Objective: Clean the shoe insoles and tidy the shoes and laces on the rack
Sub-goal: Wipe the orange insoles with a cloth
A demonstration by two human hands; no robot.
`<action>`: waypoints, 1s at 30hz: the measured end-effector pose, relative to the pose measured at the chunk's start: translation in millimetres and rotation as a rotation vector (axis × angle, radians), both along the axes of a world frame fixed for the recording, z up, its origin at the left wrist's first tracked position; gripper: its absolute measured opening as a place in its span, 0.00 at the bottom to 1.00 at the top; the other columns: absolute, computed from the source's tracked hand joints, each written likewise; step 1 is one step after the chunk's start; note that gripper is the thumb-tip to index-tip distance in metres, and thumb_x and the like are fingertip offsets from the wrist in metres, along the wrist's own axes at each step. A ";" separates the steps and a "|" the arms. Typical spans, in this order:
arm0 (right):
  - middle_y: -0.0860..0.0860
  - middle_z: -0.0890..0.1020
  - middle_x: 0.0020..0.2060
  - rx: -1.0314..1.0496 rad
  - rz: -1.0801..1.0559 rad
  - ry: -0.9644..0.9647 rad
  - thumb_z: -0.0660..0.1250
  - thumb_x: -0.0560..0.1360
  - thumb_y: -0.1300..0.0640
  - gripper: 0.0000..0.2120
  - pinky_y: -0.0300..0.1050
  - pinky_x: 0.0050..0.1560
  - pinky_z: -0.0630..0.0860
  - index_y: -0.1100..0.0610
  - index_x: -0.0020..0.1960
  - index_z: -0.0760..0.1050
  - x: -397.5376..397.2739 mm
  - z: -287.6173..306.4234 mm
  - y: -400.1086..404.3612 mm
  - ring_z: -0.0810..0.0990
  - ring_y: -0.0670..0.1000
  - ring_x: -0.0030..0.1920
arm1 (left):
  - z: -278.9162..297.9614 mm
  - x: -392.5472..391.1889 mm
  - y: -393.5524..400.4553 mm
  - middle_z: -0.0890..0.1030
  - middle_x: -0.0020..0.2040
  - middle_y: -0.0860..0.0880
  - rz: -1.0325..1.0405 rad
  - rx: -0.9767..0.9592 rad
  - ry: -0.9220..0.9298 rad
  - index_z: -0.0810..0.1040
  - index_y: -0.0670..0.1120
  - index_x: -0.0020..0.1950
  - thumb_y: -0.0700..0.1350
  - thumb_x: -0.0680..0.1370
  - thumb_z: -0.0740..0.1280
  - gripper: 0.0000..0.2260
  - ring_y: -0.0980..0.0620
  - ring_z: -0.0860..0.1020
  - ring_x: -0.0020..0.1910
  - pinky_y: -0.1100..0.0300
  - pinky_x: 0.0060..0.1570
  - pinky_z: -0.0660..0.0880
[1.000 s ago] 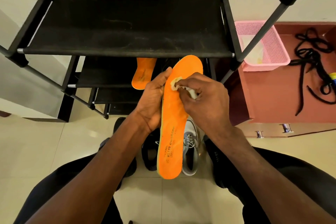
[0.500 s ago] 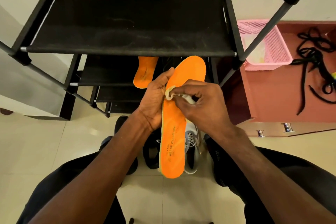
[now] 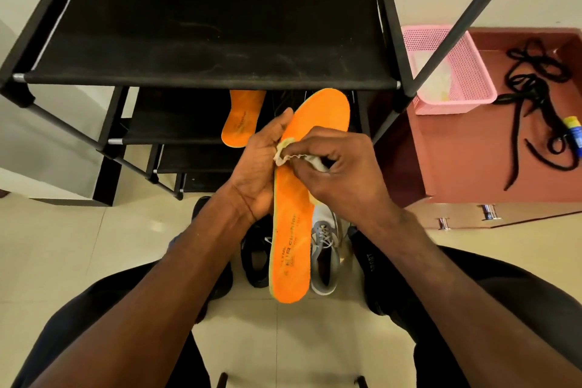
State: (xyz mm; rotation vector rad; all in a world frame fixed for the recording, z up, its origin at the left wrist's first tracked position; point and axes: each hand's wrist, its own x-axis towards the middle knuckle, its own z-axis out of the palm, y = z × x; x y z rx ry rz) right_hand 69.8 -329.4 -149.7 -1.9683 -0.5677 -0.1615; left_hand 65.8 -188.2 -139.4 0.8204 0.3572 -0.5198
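Observation:
My left hand (image 3: 256, 167) grips the left edge of a long orange insole (image 3: 293, 236), held upright in front of the black shoe rack (image 3: 204, 41). My right hand (image 3: 340, 173) pinches a small crumpled whitish cloth (image 3: 291, 156) against the insole's middle, near its left edge. A second orange insole (image 3: 241, 118) lies on a lower rack shelf. Below the held insole, on the floor, stand a black shoe (image 3: 256, 255) and a grey-and-white shoe (image 3: 326, 249), both partly hidden. Black laces (image 3: 532, 94) lie tangled on the reddish-brown cabinet top at the right.
A pink mesh basket (image 3: 472, 72) with pale contents sits on the cabinet (image 3: 466, 167) beside the rack. A small blue-and-yellow object (image 3: 574, 135) lies at the right edge by the laces. My dark-trousered knees flank the shoes on the cream tiled floor (image 3: 78, 261).
My right hand has slid the cloth leftward and down across the insole, from its centre toward the left edge by my left thumb. The insole stays in my left hand.

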 end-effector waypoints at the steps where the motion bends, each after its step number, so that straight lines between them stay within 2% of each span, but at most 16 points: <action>1: 0.48 0.86 0.41 -0.021 0.010 -0.002 0.73 0.75 0.63 0.08 0.55 0.36 0.79 0.55 0.50 0.88 1.8 -1.1 -0.3 0.84 0.53 0.38 | 0.0 0.5 1.8 0.86 0.51 0.41 0.010 0.007 -0.009 0.85 0.42 0.56 0.56 0.85 0.58 0.22 0.45 0.86 0.48 0.52 0.48 0.84; 3: 0.44 0.86 0.42 -0.072 -0.088 -0.023 0.73 0.75 0.60 0.08 0.54 0.36 0.80 0.52 0.51 0.88 7.4 -3.1 -4.8 0.84 0.50 0.38 | 0.4 0.3 1.4 0.86 0.51 0.42 0.008 0.019 -0.022 0.87 0.43 0.54 0.55 0.86 0.58 0.21 0.46 0.86 0.47 0.51 0.48 0.84; 5: 0.42 0.86 0.44 -0.081 -0.287 -0.035 0.73 0.76 0.58 0.08 0.53 0.39 0.81 0.50 0.52 0.88 13.8 -2.7 -11.6 0.84 0.47 0.40 | 1.6 -0.9 -3.3 0.86 0.50 0.42 -0.019 0.052 -0.044 0.87 0.45 0.54 0.55 0.86 0.58 0.21 0.44 0.84 0.46 0.46 0.49 0.81; 7: 0.42 0.86 0.45 -0.031 -0.438 -0.046 0.72 0.76 0.58 0.08 0.51 0.42 0.82 0.52 0.53 0.88 18.9 -0.6 -17.7 0.84 0.44 0.42 | 1.7 -1.8 -7.3 0.83 0.57 0.39 -0.070 0.066 -0.060 0.81 0.43 0.65 0.56 0.86 0.58 0.20 0.39 0.82 0.50 0.41 0.54 0.78; 8: 0.43 0.86 0.45 -0.002 -0.447 -0.043 0.72 0.76 0.59 0.08 0.50 0.44 0.82 0.53 0.53 0.88 19.5 0.0 -19.0 0.84 0.44 0.43 | 1.5 -2.3 -8.5 0.82 0.60 0.37 -0.086 0.071 -0.056 0.78 0.43 0.70 0.56 0.86 0.58 0.22 0.39 0.81 0.52 0.40 0.55 0.77; 11: 0.46 0.86 0.44 0.024 -0.246 -0.004 0.73 0.76 0.63 0.08 0.53 0.41 0.82 0.56 0.52 0.88 14.3 1.5 -15.8 0.85 0.48 0.41 | 2.3 -1.9 -8.9 0.82 0.61 0.39 -0.067 0.072 -0.040 0.77 0.43 0.71 0.59 0.86 0.56 0.25 0.41 0.82 0.55 0.41 0.55 0.78; 14: 0.47 0.85 0.41 -0.040 -0.055 0.007 0.74 0.75 0.62 0.07 0.55 0.36 0.78 0.54 0.51 0.88 8.1 -0.2 -7.7 0.83 0.52 0.38 | 5.7 -0.3 -3.4 0.86 0.53 0.41 -0.006 0.023 -0.041 0.84 0.42 0.60 0.60 0.86 0.55 0.26 0.45 0.86 0.51 0.50 0.50 0.84; 16: 0.44 0.85 0.41 -0.095 -0.135 -0.034 0.74 0.76 0.58 0.07 0.54 0.37 0.79 0.50 0.52 0.88 10.8 -0.6 -7.9 0.83 0.49 0.38 | 6.4 1.0 -1.5 0.86 0.52 0.42 0.008 0.023 -0.075 0.87 0.44 0.54 0.58 0.86 0.56 0.25 0.46 0.86 0.50 0.50 0.51 0.83; 18: 0.42 0.86 0.43 -0.135 -0.301 -0.071 0.73 0.76 0.55 0.08 0.51 0.38 0.80 0.48 0.53 0.88 15.1 1.9 -12.4 0.84 0.46 0.40 | 7.6 0.7 -2.7 0.85 0.55 0.42 -0.001 0.041 -0.086 0.85 0.45 0.59 0.58 0.86 0.56 0.22 0.43 0.84 0.50 0.46 0.52 0.82; 21: 0.41 0.85 0.43 -0.166 -0.485 -0.051 0.71 0.76 0.56 0.10 0.46 0.40 0.80 0.49 0.55 0.88 21.2 5.4 -22.7 0.82 0.43 0.40 | 7.1 -0.6 -5.8 0.81 0.61 0.37 -0.069 0.061 -0.080 0.79 0.45 0.68 0.60 0.86 0.57 0.23 0.38 0.80 0.54 0.40 0.55 0.77; 24: 0.41 0.84 0.42 -0.149 -0.475 -0.004 0.71 0.76 0.58 0.10 0.44 0.40 0.80 0.51 0.55 0.88 20.8 4.1 -25.6 0.82 0.42 0.39 | 7.3 -0.4 -5.9 0.81 0.63 0.37 -0.080 0.088 -0.089 0.78 0.45 0.69 0.58 0.86 0.57 0.22 0.37 0.80 0.55 0.40 0.56 0.78; 27: 0.43 0.85 0.42 -0.111 -0.325 0.031 0.73 0.75 0.62 0.10 0.51 0.37 0.80 0.52 0.53 0.88 10.7 1.9 -13.9 0.83 0.48 0.37 | 8.3 0.2 -4.3 0.86 0.53 0.42 -0.001 0.103 -0.096 0.82 0.45 0.62 0.56 0.87 0.56 0.20 0.44 0.84 0.49 0.47 0.49 0.82; 30: 0.46 0.86 0.42 -0.068 -0.142 0.016 0.73 0.75 0.65 0.10 0.56 0.37 0.81 0.53 0.52 0.88 0.2 -0.8 0.5 0.84 0.53 0.38 | 10.3 0.5 0.3 0.87 0.45 0.45 0.061 0.035 -0.103 0.88 0.46 0.49 0.54 0.87 0.54 0.25 0.49 0.86 0.43 0.54 0.44 0.84</action>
